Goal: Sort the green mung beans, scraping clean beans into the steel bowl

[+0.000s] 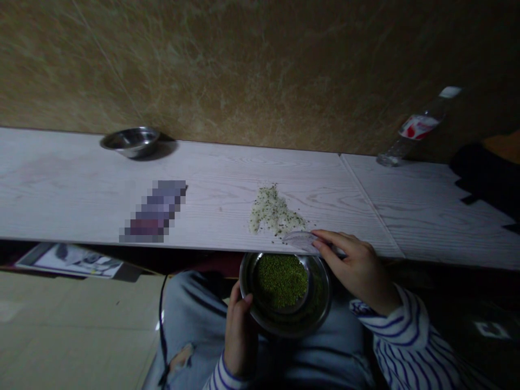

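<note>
My left hand grips the left rim of a steel bowl, its thumb over the edge. The bowl sits at my lap, just below the table's front edge, with green mung beans inside. Between the thumb and fingers of my right hand is a thin, clear, rounded plastic piece; its exact kind is unclear. It lies low over the table edge, above the bowl's far rim. Just beyond it, white grains mixed with dark green beans are spread on the tabletop.
The pale wood-grain table runs along a marbled wall. An empty-looking steel bowl stands at back left, near a blurred-out flat object. A plastic bottle stands at back right, beside dark fabric.
</note>
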`<state>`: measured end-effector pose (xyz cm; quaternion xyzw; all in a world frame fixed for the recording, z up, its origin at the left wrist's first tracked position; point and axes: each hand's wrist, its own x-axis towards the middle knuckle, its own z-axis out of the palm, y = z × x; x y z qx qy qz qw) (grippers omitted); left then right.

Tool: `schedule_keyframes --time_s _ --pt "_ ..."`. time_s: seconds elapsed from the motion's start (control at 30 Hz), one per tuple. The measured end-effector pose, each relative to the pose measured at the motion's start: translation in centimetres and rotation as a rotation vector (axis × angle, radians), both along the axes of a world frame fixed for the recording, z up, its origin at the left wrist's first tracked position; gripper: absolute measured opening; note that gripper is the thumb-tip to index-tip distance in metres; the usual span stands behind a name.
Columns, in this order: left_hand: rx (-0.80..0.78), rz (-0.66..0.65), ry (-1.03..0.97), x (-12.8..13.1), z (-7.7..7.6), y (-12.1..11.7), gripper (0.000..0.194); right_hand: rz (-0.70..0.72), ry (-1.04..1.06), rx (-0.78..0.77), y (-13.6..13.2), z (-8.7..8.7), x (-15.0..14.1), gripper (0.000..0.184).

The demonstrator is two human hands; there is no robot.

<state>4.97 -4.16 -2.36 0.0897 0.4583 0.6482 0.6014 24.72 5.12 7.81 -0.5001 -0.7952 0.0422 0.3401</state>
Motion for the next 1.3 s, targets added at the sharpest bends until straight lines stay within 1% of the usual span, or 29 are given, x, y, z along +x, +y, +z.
schedule_keyframes --time_s 0.13,0.37,0.63,0.73,0.9,1.0,1.17,1.3 --pt "-0.011 -0.003 0.004 -0.1 -0.2 0.0 0.04 0.004 0.013 -0.01 0.1 -0.1 -0.1 0.023" --pt "0.006 0.003 -0.031 0.0 -0.1 -0.1 0.039 -0.038 0.032 -0.034 0.7 -0.3 0.0 0.023" --pt "-0.003 0.008 -0.042 -0.1 0.0 0.0 0.045 0.013 0.035 -0.033 0.7 -0.3 -0.5 0.023" --pt "-0.026 0.014 -0.055 -0.1 -0.1 0.0 0.048 0.027 0.041 -0.045 0.7 -0.2 -0.7 0.023" --pt "-0.008 0.007 -0.029 -0.2 -0.4 -0.1 0.048 0.029 0.047 -0.048 0.6 -0.2 -1.1 0.023" --pt "0.001 0.01 -0.028 -0.1 -0.2 0.0 0.047 0.013 0.055 -0.052 0.8 -0.4 -0.9 0.024" --pt "0.004 0.011 -0.035 -0.1 0.1 0.1 0.045 -0.067 0.066 -0.036 1.1 -0.6 0.1 0.023" --pt "-0.002 0.016 -0.01 -0.1 0.0 0.0 0.045 -0.072 0.08 -0.024 1.3 -0.5 0.0 0.024"
